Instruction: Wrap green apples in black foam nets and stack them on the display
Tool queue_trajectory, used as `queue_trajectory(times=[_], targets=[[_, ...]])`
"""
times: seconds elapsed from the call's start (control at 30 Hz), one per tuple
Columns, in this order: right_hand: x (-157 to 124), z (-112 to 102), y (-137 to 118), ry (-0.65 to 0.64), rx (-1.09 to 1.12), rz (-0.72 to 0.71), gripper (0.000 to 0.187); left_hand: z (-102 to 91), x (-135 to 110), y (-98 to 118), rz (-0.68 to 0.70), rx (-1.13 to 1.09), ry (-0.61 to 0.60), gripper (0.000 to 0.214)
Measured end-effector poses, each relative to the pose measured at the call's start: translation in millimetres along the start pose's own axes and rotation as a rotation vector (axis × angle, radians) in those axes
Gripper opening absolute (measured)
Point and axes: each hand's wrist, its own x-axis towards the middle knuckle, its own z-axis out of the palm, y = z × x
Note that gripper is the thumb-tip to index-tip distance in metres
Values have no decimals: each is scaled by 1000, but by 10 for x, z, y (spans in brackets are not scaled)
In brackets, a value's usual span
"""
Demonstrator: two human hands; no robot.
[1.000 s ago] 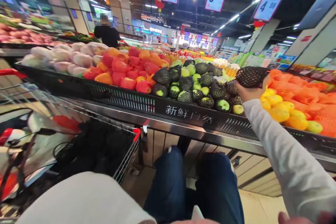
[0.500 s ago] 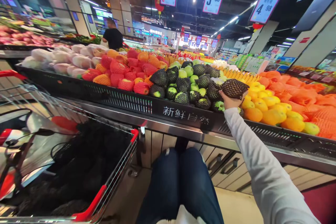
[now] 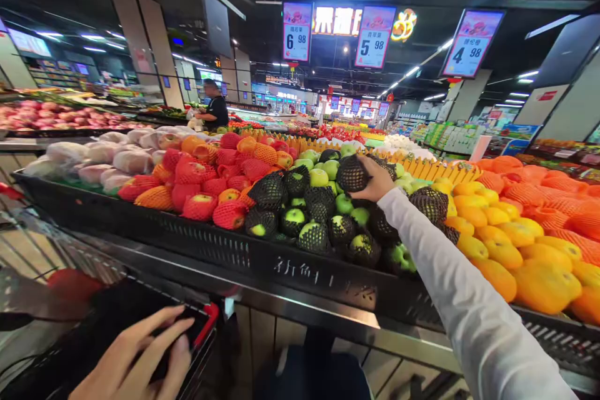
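Note:
My right hand (image 3: 374, 179) reaches over the heap of green apples (image 3: 319, 177), its fingers closed around an apple in a black foam net (image 3: 353, 174). The net hides most of that fruit. More green apples lie around it, some bare and some in black nets. Low on the left, my left hand (image 3: 145, 350) hovers over the shopping cart (image 3: 206, 325), holding nothing, with its fingers slightly bent and apart. A black display tray (image 3: 187, 239) holds the fruit.
Red-netted apples (image 3: 190, 182) and bagged pale fruit (image 3: 107, 156) lie to the left. Oranges (image 3: 547, 282) and orange-netted fruit (image 3: 553, 190) fill the right. Price signs (image 3: 374, 36) hang overhead. A person in black (image 3: 216, 106) stands beyond the stand at the back left.
My right hand has moved left and away from me, from beside the oranges to the middle of the green apples. My left hand has come into view. The camera has tilted up.

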Motion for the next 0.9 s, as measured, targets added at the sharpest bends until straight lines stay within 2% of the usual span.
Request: queue_trajectory(times=[0.07,0.13,0.2,0.3,0.43,0.5,0.6,0.67,0.73,0.8,0.9], targets=[[126,39,104,-119,-65,-86,95,326,290,10,116,123,11,21],[148,105,180,-159,-105,-85,98,658,649,133,188,116,-14,18],[94,174,207,-174,-141,-78,98,991,1030,353,201,32,-49,17],[-26,229,152,-163,-195,-99,93,1513,1559,776,147,-146,-133,24],[-117,201,58,-112,-187,-159,84,2185,2096,1242,118,-388,-227,76],[-135,167,60,-108,-180,-181,78,2411,2283,1360,114,-476,-233,88],[-139,117,108,-70,-132,-195,78,2500,2465,1389,95,-487,-233,85],[-134,94,145,-20,-82,-183,90,2409,2530,1334,75,-421,-213,82],[-132,82,176,1,-90,-113,108,2259,2557,1242,24,-328,-171,83],[-142,80,203,-71,-175,8,113,2117,2557,1138,-32,-227,-145,85],[-176,90,239,-291,-316,196,99,2001,2531,1012,-35,-59,-206,85]])
